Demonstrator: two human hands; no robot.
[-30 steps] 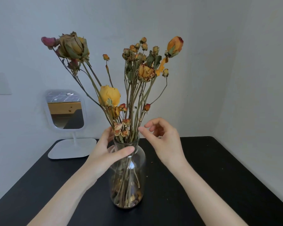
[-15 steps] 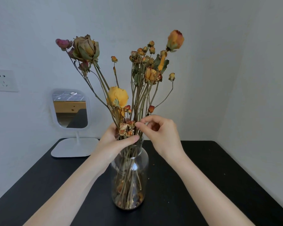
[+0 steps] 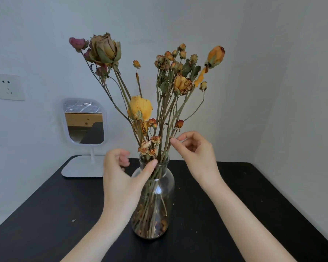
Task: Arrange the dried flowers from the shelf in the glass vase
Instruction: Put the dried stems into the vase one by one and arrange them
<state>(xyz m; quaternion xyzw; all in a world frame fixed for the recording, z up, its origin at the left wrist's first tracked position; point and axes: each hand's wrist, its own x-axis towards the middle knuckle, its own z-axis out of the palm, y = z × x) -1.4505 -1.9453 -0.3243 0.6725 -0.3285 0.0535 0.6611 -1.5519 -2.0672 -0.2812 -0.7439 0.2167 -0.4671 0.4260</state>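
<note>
A clear glass vase (image 3: 164, 188) stands on the black table (image 3: 244, 208) and holds a bunch of dried flowers (image 3: 140, 108): yellow, orange and pink roses on long stems. My left hand (image 3: 119, 178) is beside the vase's neck on the left, with the thumb tip against the rim and the other fingers curled loosely apart behind. My right hand (image 3: 196, 154) hovers just right of the stems above the rim. Its thumb and forefinger tips are slightly apart and brush the outer stems. Neither hand grips anything.
A small white standing mirror (image 3: 84, 121) sits at the table's back left corner. A wall socket (image 3: 7, 86) is on the left wall. Walls close in behind and to the right. Small dried crumbs lie on the table around the vase.
Both hands have let go and drawn back a little: the left came off the stems at the neck, and the right opened its pinch on them. The bunch now spreads slightly wider.
</note>
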